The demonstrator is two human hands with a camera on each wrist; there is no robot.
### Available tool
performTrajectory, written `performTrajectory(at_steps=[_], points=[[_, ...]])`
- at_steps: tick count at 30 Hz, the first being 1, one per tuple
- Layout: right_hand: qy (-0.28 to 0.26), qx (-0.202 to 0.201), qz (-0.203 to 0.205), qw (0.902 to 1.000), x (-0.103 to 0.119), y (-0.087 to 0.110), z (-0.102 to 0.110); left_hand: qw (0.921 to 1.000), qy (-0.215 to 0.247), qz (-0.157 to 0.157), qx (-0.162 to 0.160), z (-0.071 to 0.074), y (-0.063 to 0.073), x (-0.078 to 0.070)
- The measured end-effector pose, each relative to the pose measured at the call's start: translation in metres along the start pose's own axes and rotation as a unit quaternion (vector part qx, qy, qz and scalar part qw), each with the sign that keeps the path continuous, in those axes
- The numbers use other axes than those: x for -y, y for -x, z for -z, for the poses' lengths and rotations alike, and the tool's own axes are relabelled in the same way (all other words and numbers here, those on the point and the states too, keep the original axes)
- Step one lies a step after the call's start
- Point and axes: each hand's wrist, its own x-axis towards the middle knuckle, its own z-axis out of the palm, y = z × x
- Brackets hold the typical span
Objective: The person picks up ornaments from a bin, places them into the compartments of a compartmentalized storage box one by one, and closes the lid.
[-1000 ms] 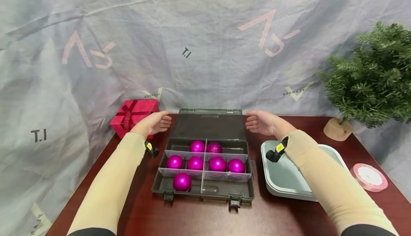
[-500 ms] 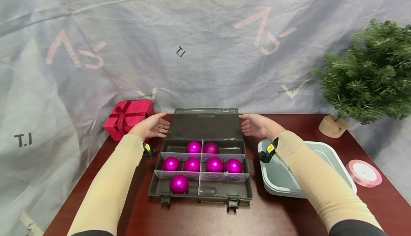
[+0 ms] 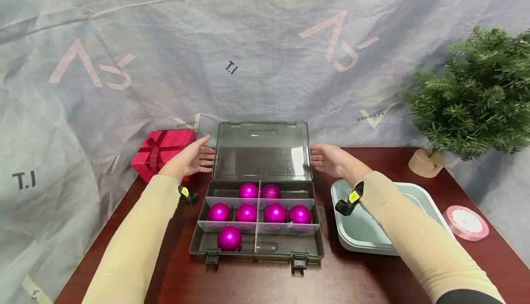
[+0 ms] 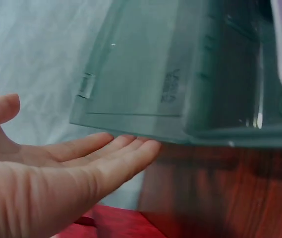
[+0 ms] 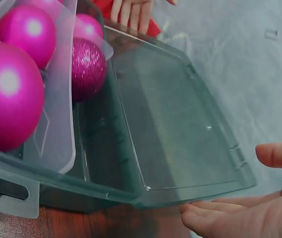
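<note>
A grey see-through plastic organizer box (image 3: 285,244) lies on the table, its lid (image 3: 262,163) tilted up at the back. Several shiny magenta Christmas balls (image 3: 275,213) sit in its compartments; one in the back row is glittery (image 5: 88,69). A single ball (image 3: 229,238) lies in the front left compartment. My left hand (image 3: 192,159) is at the lid's left edge, fingers extended under that edge in the left wrist view, thumb apart. At the lid's right edge is my right hand (image 3: 331,160), its fingers also straight. Whether the fingertips bear on the lid is hard to tell.
A red gift box (image 3: 161,150) with a dark ribbon stands behind my left hand. To the right are a pale blue-grey plastic tub (image 3: 364,244), partly under my right forearm, a pink ribbon spool (image 3: 467,223) and a small artificial fir tree (image 3: 476,101). Grey cloth (image 3: 265,42) hangs behind.
Both hands have come inward to the lid's sides. The lid, lying back flat before, has now risen at its far edge. The balls keep their compartments.
</note>
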Motion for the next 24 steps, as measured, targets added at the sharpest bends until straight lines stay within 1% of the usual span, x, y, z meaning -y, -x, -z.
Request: performTrajectory(at_steps=[5, 10, 17, 24], points=[[0.0, -0.012, 0.026, 0.9996, 0.006, 0.016, -0.006, 0.9997, -0.008, -0.021, -0.01, -0.006, 0.017, -0.009], [0.008, -0.01, 0.049, 0.9987, 0.01, 0.032, -0.009, 0.9991, -0.014, -0.038, -0.006, -0.008, 0.032, -0.015], [0.014, -0.003, 0.065, 0.9978, 0.015, 0.052, -0.012, 0.9976, -0.029, -0.062, -0.009, -0.01, 0.053, -0.017], [0.035, 0.018, 0.078, 0.9961, 0.022, 0.074, -0.014, 0.9961, -0.042, -0.076, -0.014, -0.015, 0.075, -0.018]])
